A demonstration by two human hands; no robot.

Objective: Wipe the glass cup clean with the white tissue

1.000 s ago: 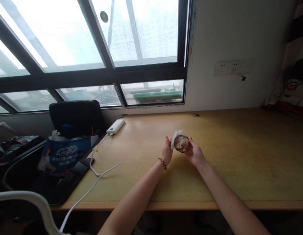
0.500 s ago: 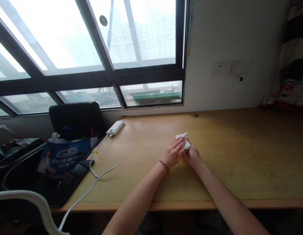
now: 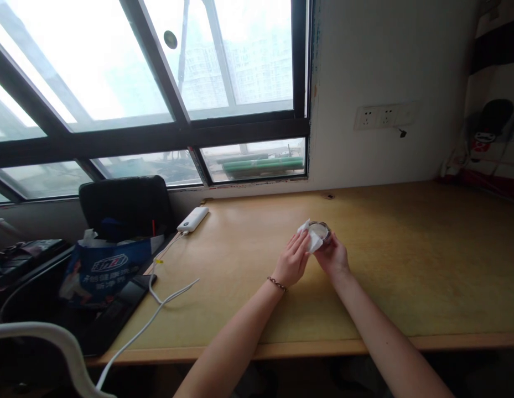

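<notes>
A small clear glass jar (image 3: 321, 230) is held just above the wooden desk (image 3: 406, 260), near its middle. My right hand (image 3: 333, 258) is wrapped round the jar from the near side. My left hand (image 3: 294, 261) presses a white tissue (image 3: 310, 239) against the jar's left side with fingers nearly straight. A beaded bracelet (image 3: 276, 284) sits on my left wrist. The jar's lower part is hidden behind my fingers and the tissue.
A white power bank (image 3: 192, 219) lies at the desk's back left, its white cable (image 3: 157, 315) trailing to the front edge. Left of the desk stand a blue printed bag (image 3: 103, 270) and a black case (image 3: 126, 204). Wall sockets (image 3: 383, 116) are above.
My left hand swung over the jar with the tissue, covering it half a second ago. Now the jar's rim shows again, with both hands slightly farther from me.
</notes>
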